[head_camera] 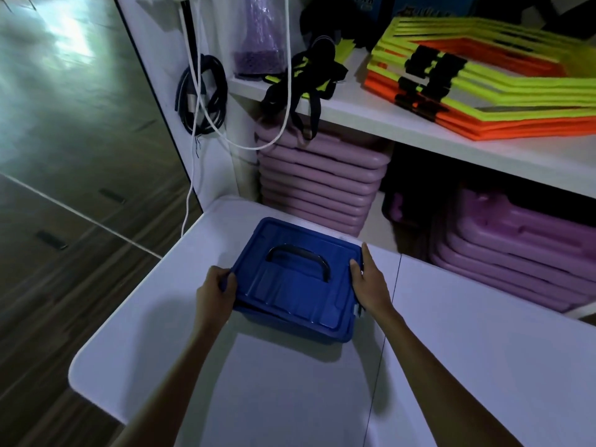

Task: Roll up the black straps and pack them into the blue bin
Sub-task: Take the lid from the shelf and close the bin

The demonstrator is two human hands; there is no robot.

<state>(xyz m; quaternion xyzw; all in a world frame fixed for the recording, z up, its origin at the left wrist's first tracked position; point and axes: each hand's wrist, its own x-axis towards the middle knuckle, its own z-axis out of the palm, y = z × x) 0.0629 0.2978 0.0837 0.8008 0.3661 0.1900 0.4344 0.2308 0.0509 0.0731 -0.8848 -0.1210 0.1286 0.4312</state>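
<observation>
A blue bin (290, 314) stands on the white table (467, 350), covered by its blue lid (300, 285) with a dark handle (300, 258) lying flat on top. My left hand (216, 290) grips the lid's left edge, fingers curled over it. My right hand (371, 282) holds the lid's right edge, thumb on top, beside a grey latch. A tangle of black straps (303, 79) with yellow-green parts hangs over the front of the white shelf (371, 117) behind the table. The inside of the bin is hidden.
Stacked yellow and orange hexagon frames (483, 79) lie on the shelf's right side. Purple stacked boards (319, 182) fill the space below. A white cord (193, 140) and coiled dark cables (200, 95) hang at the left. The table's left edge drops to a wooden floor.
</observation>
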